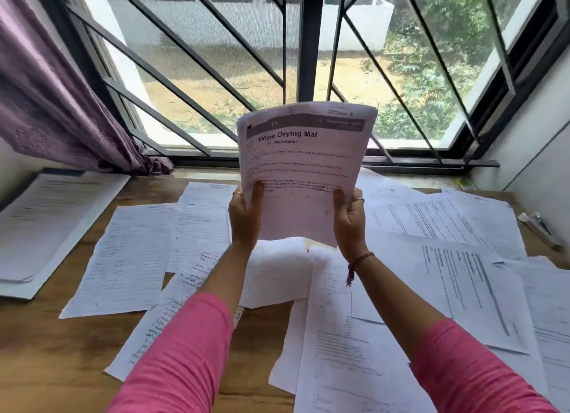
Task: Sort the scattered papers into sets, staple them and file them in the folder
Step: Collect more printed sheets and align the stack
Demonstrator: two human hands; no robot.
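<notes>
Held upright over the counter [46,345]: printed sheet [303,172], lower edge pinched by left hand [245,217] and right hand [350,220], each grip thumb in front. Probably light, floppy, easily creased; best held by both edges.

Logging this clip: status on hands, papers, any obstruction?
Left hand and right hand both grip the raised sheets. Loose papers cover the desk. Nothing blocking.

Home study: wooden desk [46,351] beneath curtained [52,104], grilled window [308,42].
</notes>
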